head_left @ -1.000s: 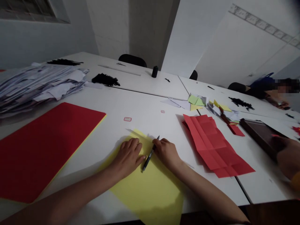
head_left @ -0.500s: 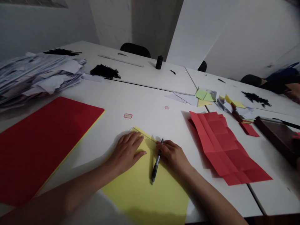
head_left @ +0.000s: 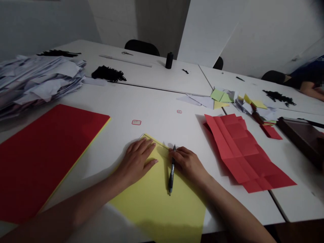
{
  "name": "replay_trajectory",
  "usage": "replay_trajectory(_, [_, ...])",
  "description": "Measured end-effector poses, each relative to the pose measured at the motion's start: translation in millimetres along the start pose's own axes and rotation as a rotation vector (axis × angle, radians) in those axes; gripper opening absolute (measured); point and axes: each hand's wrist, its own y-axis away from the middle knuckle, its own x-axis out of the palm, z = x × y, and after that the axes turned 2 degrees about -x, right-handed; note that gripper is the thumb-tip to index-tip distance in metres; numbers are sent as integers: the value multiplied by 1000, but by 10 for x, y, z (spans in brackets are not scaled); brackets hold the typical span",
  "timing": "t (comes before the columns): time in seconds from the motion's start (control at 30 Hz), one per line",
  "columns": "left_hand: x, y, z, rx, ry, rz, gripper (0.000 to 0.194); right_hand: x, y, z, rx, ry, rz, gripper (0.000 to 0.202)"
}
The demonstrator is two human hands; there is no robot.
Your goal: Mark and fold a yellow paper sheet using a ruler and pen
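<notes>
A yellow sheet of paper point(head_left: 162, 206) lies before me on the white table. Along its far edge runs a clear strip with fine dark marks, apparently a ruler point(head_left: 162, 145). My left hand point(head_left: 139, 158) rests flat on the sheet and on the left part of that strip, fingers stretched, thumb apart. Near the strip's right end, my right hand point(head_left: 187, 162) has its fingers curled, with a dark pen point(head_left: 171, 179) held between thumb and fingers. The pen's tip points away from me; its back end hangs towards me over the sheet. The right fingertips are partly hidden.
Red sheets with yellow ones beneath point(head_left: 55, 152) lie left; a creased red sheet point(head_left: 240, 152) lies right. Paper piles point(head_left: 45, 77), paper scraps point(head_left: 253, 106), black yarn point(head_left: 108, 73), a black spool point(head_left: 169, 60) and a brown box point(head_left: 301, 138) surround these. Another person's arm point(head_left: 311, 89) shows at far right.
The pen has swung in my right hand, its back end shifting slightly right and away from me. My left hand stays flat in place. The whole view has shifted a little.
</notes>
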Motion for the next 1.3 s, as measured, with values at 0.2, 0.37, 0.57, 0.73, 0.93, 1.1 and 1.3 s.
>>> replay_trajectory(0.2, [-2, -5, -3, -14, 2, 6, 47, -4, -5, 6, 10, -4, 3, 17])
replay_trajectory(0.37, [12, 0, 4, -4, -26, 0, 49, -4, -5, 8, 16, -5, -3, 18])
replay_trajectory(0.57, [-4, -3, -1, -1, -37, 14, 48, 8, 0, -8, 14, 10, -4, 15])
replay_trajectory(0.73, [10, -14, 6, -3, -42, 17, 50, 20, -1, -16, 13, 25, -9, 16])
replay_trajectory(0.93, [25, -3, 18, 4, -49, 6, 50, 15, -6, -9, 25, 11, -11, 16])
replay_trajectory(1.1, [20, -8, 18, 4, -51, 9, 50, 9, -11, -1, 28, 1, -12, 18])
replay_trajectory(1.3, [22, -19, 13, 3, -63, 9, 50, 0, -17, 3, 40, -3, -4, 20])
